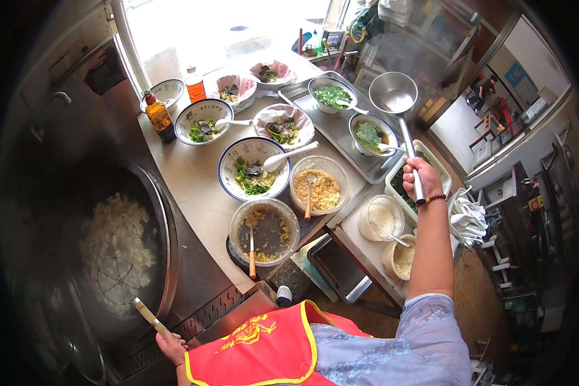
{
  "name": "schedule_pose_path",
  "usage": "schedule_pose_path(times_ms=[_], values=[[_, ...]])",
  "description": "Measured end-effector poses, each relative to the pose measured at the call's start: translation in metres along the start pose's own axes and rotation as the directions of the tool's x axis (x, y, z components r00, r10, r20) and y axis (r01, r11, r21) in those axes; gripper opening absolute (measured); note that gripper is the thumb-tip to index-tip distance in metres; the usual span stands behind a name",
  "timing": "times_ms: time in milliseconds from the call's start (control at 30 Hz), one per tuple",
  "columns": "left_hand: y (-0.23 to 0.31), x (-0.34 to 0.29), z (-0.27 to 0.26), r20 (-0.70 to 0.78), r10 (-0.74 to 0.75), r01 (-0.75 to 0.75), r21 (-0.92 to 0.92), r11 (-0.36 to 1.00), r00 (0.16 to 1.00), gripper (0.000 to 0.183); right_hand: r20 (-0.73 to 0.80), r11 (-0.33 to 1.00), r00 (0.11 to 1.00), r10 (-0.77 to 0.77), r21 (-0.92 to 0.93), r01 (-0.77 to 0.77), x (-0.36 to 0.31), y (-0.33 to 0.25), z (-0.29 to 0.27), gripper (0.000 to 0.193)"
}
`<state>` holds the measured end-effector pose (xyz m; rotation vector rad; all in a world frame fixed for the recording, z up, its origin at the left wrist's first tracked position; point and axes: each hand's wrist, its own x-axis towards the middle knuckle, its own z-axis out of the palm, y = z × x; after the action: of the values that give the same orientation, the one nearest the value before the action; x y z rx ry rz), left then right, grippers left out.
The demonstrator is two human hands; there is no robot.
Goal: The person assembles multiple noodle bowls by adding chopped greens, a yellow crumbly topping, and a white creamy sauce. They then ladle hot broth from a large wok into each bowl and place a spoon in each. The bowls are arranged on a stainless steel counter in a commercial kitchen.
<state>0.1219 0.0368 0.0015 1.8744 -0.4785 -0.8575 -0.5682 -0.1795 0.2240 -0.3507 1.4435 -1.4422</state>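
Note:
Low at the left, my left hand (172,347) is closed round the handle of a wire skimmer (118,280). The skimmer's round head lies among many pale dumplings (119,222) in a large dark wok (168,225). My right hand (422,178), arm stretched out to the right, grips the handle of a steel ladle (394,94). The ladle's cup is raised near two soup bowls with green herbs (331,95) (370,136) on a metal tray (315,119). Whether liquid is in the cup, I cannot tell.
Several bowls of greens and seaweed with white spoons, such as a blue-rimmed bowl (222,170), stand on the counter (196,193). Nearby are a tub of minced topping (328,186), a nearly used-up tub (283,248), sauce bottles (159,116), seasoning tubs (381,217) and white spoons (468,219).

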Motion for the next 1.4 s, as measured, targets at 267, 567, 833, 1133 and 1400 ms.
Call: schedule_pose_path(times_ms=[267,567,833,1133,1400], values=[[-0.001,0.000,0.006,0.003,0.033,-0.033,0.011,0.999,0.999,0.018,-0.093,0.701,0.925,-0.369,-0.681,0.211,0.060,0.018,0.086,0.008],[0.019,-0.009,-0.004,-0.024,-0.044,0.038,-0.213,0.976,0.999,0.019,0.107,0.543,0.848,-0.518,-0.726,0.423,0.063,0.051,0.115,0.011],[0.096,0.049,-0.070,0.160,0.018,0.068,-0.512,0.856,0.987,0.014,0.595,0.990,0.803,-0.043,-0.083,0.115,-0.122,0.065,0.204,0.041],[0.085,0.169,-0.029,0.375,-0.304,0.477,-0.571,0.668,0.876,0.009,0.653,0.799,0.610,0.449,-0.599,0.052,-0.197,0.250,0.407,0.025],[0.095,0.188,-0.027,0.275,-0.453,0.529,-0.394,0.751,0.848,0.011,0.599,0.451,0.682,0.420,-0.790,0.416,-0.225,0.388,0.495,0.018]])
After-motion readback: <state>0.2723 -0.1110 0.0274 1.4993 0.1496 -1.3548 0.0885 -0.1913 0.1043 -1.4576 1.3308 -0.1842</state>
